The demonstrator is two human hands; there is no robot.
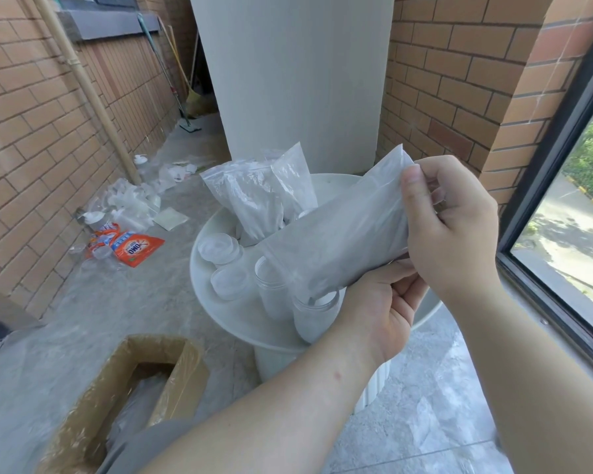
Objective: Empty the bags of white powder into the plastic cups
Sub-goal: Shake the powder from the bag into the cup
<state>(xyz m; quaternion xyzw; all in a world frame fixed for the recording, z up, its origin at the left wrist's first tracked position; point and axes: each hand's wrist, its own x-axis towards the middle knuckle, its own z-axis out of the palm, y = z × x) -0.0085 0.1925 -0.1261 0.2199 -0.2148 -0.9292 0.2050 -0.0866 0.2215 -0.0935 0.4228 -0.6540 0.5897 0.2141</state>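
My right grip (449,227) pinches the upper end of the bag (339,241), and my left grip (380,302) clasps its lower end just above the cup (314,318) on the counter (220,323). The film looks thin, slick and saggy with powder, so I judge both ends need holding.

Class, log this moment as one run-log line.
left hand: grips bag, lower end | right hand: pinches upper end | bag: tilted over cup

Only the orange packet (138,249) bears legible print: the brand "OMO", upside down.
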